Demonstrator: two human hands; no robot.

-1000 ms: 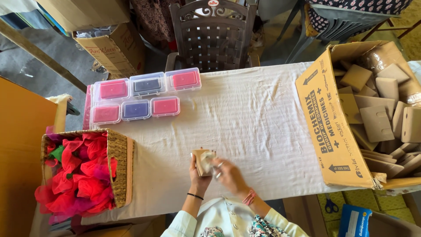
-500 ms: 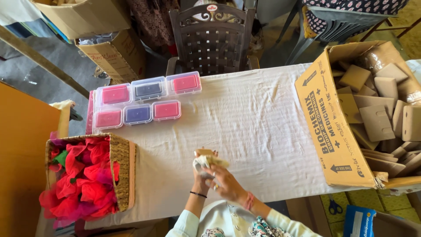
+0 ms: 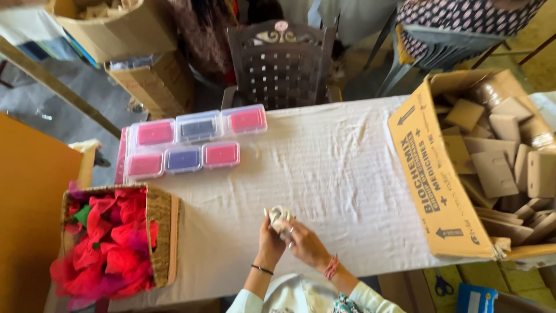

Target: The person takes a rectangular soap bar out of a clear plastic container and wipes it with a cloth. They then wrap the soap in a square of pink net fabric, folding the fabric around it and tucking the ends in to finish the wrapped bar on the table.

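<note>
A: Hands?
B: Both low at the near edge of the surface (image 3: 347, 174), close together. Left hand (image 3: 270, 239) raised, fingers clenched on a small pale bundle (image 3: 279, 214). Right hand (image 3: 305, 242) just beside it, fingertips touching the same bundle from the right; grasping it too. Ring showing on one right finger.

A: Wrists?
B: Dark band on the left wrist, reddish thread on the right. Pale sleeves at the bottom edge.

A: Bundle itself?
B: Held a little above the white cloth, near the middle of the near edge. Too small and crumpled to tell the material.

A: Left side?
B: Woven basket (image 3: 164, 232) at the near left, overhanging the edge, packed with red and pink fabric flowers (image 3: 107, 243). Farther back, six clear plastic boxes (image 3: 194, 142) in two rows of three, touching one another; pink contents at the ends, purple in the middle of each row.

A: Right side?
B: Large cardboard box (image 3: 431, 174) tipped with its open top facing right, filled with flat brown cardboard pieces (image 3: 498, 168).

A: Far side?
B: Dark plastic chair (image 3: 281, 64) pushed up to the far edge. More cardboard cartons (image 3: 147, 75) at the far left on the floor.
</note>
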